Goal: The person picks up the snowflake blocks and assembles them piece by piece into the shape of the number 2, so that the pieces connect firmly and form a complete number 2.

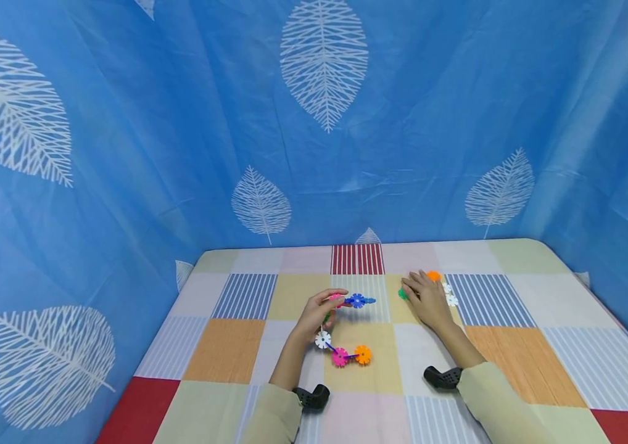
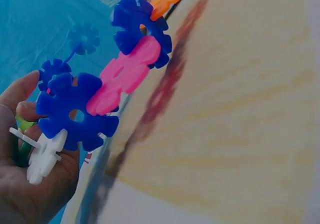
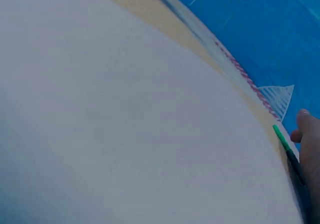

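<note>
My left hand (image 1: 314, 316) grips a chain of interlocking plastic snowflake discs near its middle. The chain's near end runs through a white disc (image 1: 322, 340), a pink disc (image 2: 125, 73) and blue discs (image 2: 77, 113) to an orange disc (image 1: 363, 354). Its other end reaches right from the fingers, with a blue disc (image 1: 357, 300) and a lighter blue one. My right hand (image 1: 429, 301) is over a few loose discs, fingers extended forward. A green disc (image 3: 281, 136) shows by its thumb side, an orange disc (image 1: 433, 275) by its fingertips. Its palm side is hidden.
White discs (image 1: 450, 300) lie just right of my right hand. A patchwork cloth (image 1: 225, 351) covers the table. Blue curtains (image 1: 403, 123) with white leaf prints hang behind it and at both sides.
</note>
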A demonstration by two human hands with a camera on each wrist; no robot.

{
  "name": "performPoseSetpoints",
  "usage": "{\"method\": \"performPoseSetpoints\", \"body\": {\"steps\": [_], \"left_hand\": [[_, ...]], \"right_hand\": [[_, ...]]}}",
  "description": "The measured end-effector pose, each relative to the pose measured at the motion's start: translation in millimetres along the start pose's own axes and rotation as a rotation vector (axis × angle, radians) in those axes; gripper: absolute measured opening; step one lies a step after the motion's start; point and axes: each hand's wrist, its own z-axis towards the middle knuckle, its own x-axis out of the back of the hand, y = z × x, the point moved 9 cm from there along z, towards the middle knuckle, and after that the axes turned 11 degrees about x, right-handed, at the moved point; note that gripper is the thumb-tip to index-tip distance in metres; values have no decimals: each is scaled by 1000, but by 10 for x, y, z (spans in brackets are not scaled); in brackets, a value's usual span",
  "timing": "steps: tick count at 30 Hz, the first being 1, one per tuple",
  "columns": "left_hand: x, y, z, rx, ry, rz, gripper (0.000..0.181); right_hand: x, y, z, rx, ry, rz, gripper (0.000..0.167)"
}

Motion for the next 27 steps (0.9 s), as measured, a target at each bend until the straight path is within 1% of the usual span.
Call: {"method": "performPoseSetpoints", "body": {"steps": [2,6,9,12,15,17,19,22,25,26,27], "left_hand": [[13,-76,45,16,14,6,37],[55,-114,64,19,79,26,34],[93,-98,59,2,114,54,30],[125,-102,54,8,123,78,26],[141,-117,54,25,122,134,22],[131,-132,62,35,110,190,22],[106,-147,77,43,92,259,24],[30,-150,98,34,38,346,34],[-54,-109,93,-3,-11,418,48],[-77,-91,83,-15,-22,436,51],[-94,-73,72,-22,-27,454,52]], "right_hand": [[53,-40,-36,38,52,6,37],[127,-123,-79,90,104,-22,35],[163,-161,-90,92,134,-27,33],[188,-200,-97,85,158,-25,33],[174,-277,-97,94,159,19,32],[139,-345,-100,99,152,114,30],[102,-403,-107,82,160,260,26],[20,-463,-132,12,186,598,23],[-80,-511,-165,-82,206,906,24],[-119,-534,-176,-114,200,983,26],[-151,-552,-186,-143,197,1034,28]]}}
